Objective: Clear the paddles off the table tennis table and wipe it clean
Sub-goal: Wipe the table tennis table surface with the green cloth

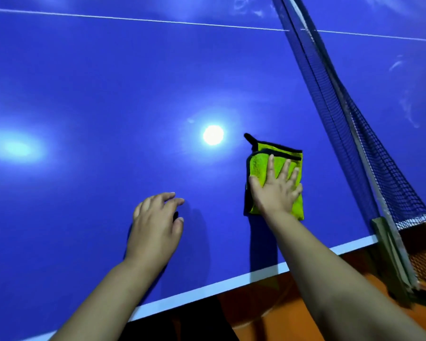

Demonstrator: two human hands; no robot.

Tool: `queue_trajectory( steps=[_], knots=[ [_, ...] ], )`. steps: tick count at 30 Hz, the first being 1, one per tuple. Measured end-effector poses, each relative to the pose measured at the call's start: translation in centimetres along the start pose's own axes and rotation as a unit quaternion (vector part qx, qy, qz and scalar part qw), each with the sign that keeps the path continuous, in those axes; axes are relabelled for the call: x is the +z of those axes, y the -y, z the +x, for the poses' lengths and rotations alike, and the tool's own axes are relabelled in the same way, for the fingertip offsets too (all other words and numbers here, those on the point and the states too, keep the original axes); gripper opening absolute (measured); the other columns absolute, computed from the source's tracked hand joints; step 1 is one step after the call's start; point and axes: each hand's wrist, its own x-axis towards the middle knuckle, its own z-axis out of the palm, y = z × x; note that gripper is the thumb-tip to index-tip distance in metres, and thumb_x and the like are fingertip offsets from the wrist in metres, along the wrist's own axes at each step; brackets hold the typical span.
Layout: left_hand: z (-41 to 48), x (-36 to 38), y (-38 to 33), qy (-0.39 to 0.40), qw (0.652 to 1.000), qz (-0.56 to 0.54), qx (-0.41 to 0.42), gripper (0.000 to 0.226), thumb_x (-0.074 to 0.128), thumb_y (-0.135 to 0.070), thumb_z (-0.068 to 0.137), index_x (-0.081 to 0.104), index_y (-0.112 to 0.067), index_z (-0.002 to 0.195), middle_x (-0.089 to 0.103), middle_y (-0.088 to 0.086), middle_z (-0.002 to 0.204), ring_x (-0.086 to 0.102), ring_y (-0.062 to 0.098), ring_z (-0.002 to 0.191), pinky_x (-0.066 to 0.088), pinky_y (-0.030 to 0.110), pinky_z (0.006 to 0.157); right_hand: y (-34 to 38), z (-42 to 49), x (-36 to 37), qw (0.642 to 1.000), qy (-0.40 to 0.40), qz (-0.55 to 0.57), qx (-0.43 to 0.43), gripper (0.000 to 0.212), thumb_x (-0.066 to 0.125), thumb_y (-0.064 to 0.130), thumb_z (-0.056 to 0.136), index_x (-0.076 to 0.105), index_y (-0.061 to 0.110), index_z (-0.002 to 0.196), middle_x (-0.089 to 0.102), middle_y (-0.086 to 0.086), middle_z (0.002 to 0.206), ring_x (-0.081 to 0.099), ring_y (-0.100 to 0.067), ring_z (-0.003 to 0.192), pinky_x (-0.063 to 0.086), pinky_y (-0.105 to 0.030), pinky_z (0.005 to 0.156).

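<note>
Left hand [155, 225]: near edge of table [108, 94], fingers loose, holding nothing; contact with top unclear. Right hand [276, 190]: fingers spread flat, pressing cloth [257, 166] to table, near net [325, 94]. Cloth: folded, soft, light, likely slides easily on glossy top; flat palm should control it best. Smears beyond net. No paddles or containers in view.

A round white lamp glare [213, 134] burns just beyond the right hand [276, 190], a softer glow [17, 148] well to its left. Orange floor [256, 311] shows below it.
</note>
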Motion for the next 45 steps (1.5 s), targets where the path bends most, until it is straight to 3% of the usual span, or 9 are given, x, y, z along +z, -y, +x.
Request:
queue_trajectory(
  steps=[6, 12, 20, 23, 26, 30, 36, 45],
  knots=[
    [-6.5, -6.1, 9.8, -0.049, 0.996, 0.0, -0.076, 0.036, 0.054, -0.024, 0.074, 0.067, -0.016, 0.108, 0.061, 0.005, 0.117, 0.051, 0.027, 0.109, 0.037, 0.043, 0.093, 13.1, -8.6, 2.6, 0.993, 0.01, -0.022, -0.116, 0.078, 0.033, 0.064, 0.091, -0.007, 0.038, 0.152, -0.012, -0.01, 0.161, -0.014, -0.034, 0.147, 0.0, -0.058, 0.115],
    [-13.9, -11.4, 19.5, -0.085, 0.983, 0.009, -0.161, 0.035, 0.07, -0.011, 0.077, 0.065, -0.014, 0.111, 0.059, 0.006, 0.12, 0.049, 0.03, 0.113, 0.036, 0.045, 0.095, 26.2, -18.5, 5.7, 0.967, 0.026, -0.034, -0.252, 0.079, 0.033, 0.064, 0.091, -0.008, 0.036, 0.153, -0.014, -0.011, 0.161, -0.017, -0.036, 0.146, -0.003, -0.06, 0.114],
    [-20.7, -14.2, 25.3, -0.12, 0.964, 0.02, -0.236, 0.033, 0.07, -0.011, 0.076, 0.066, -0.014, 0.11, 0.06, 0.007, 0.118, 0.051, 0.032, 0.111, 0.038, 0.047, 0.091, 33.3, -29.4, 9.3, 0.904, 0.029, -0.065, -0.422, 0.08, 0.035, 0.065, 0.089, -0.004, 0.037, 0.153, -0.013, -0.01, 0.161, -0.017, -0.037, 0.146, -0.004, -0.06, 0.114],
    [-21.5, -14.1, 24.7, -0.133, 0.964, 0.028, -0.229, 0.032, 0.063, -0.018, 0.075, 0.067, -0.014, 0.107, 0.062, 0.008, 0.114, 0.054, 0.033, 0.106, 0.041, 0.048, 0.087, 31.9, -31.9, 10.4, 0.871, 0.032, -0.061, -0.487, 0.077, 0.037, 0.062, 0.086, 0.008, 0.038, 0.153, -0.003, -0.01, 0.162, -0.009, -0.036, 0.148, 0.0, -0.059, 0.114],
    [-21.2, -13.5, 22.8, -0.131, 0.964, 0.037, -0.229, 0.034, 0.072, -0.011, 0.074, 0.067, -0.013, 0.107, 0.062, 0.009, 0.115, 0.052, 0.034, 0.107, 0.04, 0.048, 0.088, 28.9, -31.7, 10.6, 0.843, 0.021, -0.035, -0.537, 0.075, 0.034, 0.06, 0.078, 0.03, 0.037, 0.149, 0.019, -0.009, 0.16, 0.012, -0.034, 0.148, 0.016, -0.058, 0.115],
    [-19.6, -11.7, 18.6, -0.112, 0.969, 0.042, -0.215, 0.036, 0.073, -0.01, 0.074, 0.067, -0.013, 0.11, 0.06, 0.006, 0.116, 0.051, 0.031, 0.107, 0.038, 0.047, 0.089, 23.1, -28.7, 10.1, 0.828, 0.03, -0.019, -0.56, 0.073, 0.037, 0.058, 0.078, 0.033, 0.038, 0.148, 0.023, -0.004, 0.159, 0.014, -0.029, 0.148, 0.016, -0.053, 0.117],
    [-14.7, -6.4, 9.3, -0.078, 0.984, 0.027, -0.156, 0.033, 0.069, -0.013, 0.078, 0.066, -0.014, 0.111, 0.06, 0.007, 0.117, 0.05, 0.03, 0.111, 0.036, 0.046, 0.094, 12.8, -20.1, 7.6, 0.88, 0.003, -0.003, -0.476, 0.073, 0.038, 0.059, 0.078, 0.034, 0.038, 0.148, 0.025, -0.002, 0.159, 0.018, -0.028, 0.147, 0.019, -0.051, 0.116],
    [-7.6, 3.8, -5.1, -0.012, 1.0, 0.02, -0.01, 0.036, 0.053, -0.023, 0.073, 0.067, -0.017, 0.106, 0.062, 0.005, 0.113, 0.055, 0.029, 0.106, 0.04, 0.045, 0.092, -5.6, -4.8, 2.7, 0.962, -0.01, -0.012, -0.272, 0.079, 0.018, 0.065, 0.075, 0.011, 0.044, 0.151, 0.002, 0.004, 0.163, -0.007, -0.02, 0.149, 0.003, -0.044, 0.118]
  ],
)
